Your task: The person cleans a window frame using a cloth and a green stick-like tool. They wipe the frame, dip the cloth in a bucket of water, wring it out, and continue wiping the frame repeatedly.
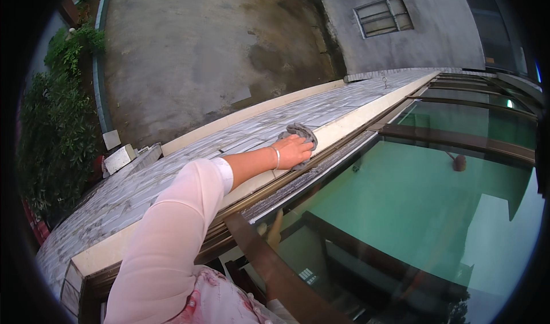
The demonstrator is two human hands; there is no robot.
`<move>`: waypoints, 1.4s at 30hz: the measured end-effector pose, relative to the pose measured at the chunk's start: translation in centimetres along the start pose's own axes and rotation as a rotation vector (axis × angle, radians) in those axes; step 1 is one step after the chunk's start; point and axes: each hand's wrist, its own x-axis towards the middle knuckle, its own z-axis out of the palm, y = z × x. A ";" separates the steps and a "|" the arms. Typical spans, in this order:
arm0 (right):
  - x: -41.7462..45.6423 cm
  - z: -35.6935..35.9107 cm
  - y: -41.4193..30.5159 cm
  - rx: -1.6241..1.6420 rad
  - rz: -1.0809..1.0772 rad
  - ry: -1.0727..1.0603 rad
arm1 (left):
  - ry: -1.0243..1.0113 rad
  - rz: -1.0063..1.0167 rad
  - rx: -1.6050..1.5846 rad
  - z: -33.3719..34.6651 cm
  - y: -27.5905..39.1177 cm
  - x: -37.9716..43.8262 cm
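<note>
My left hand [293, 151], with a silver bangle at its wrist, presses a crumpled grey cloth [299, 131] onto the cream outer window ledge [335, 128]. The fingers are bent over the cloth and hide part of it. Beside the hand runs the brown metal window track [266, 178]. Just inside it, a sliding window pane [408, 195] in a brown frame carries green reflections, including a faint one of an arm. My right hand is out of view.
Below the ledge, the grey-tiled outer wall [172, 182] drops to a concrete yard [184, 58]. A brown window stile [275, 264] stands close to my body. Shrubs [56, 143] grow at the left, and a grey building wall [438, 36] with a small window rises beyond.
</note>
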 end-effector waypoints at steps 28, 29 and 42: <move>0.2 -0.2 -1.8 0.126 0.015 0.076 | 0.009 -0.354 -0.153 1.1 -3.0 5.2; 0.2 -0.3 -1.8 0.120 0.005 0.070 | 0.001 -0.352 -0.163 -0.2 -2.2 2.7; 0.9 0.6 -0.3 0.045 -0.074 0.035 | -0.020 -0.476 -0.356 -19.3 7.7 -20.2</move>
